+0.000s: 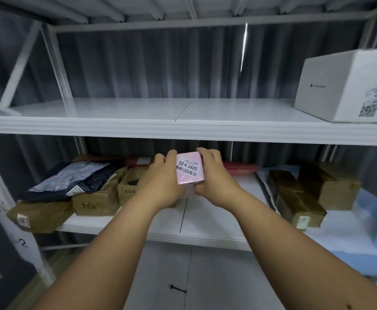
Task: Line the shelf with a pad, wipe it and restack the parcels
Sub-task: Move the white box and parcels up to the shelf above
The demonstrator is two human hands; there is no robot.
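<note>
Hands are clamping the pink parcel (pixel 189 168) between them, left hand (pixel 160 180) and right hand (pixel 214 177) on opposite sides (equally near); the bare upper shelf (pixel 183 121) is lying just above both.

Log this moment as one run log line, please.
both hands hold pink box | left hand, right hand | at lower shelf | upper shelf: white box
</note>
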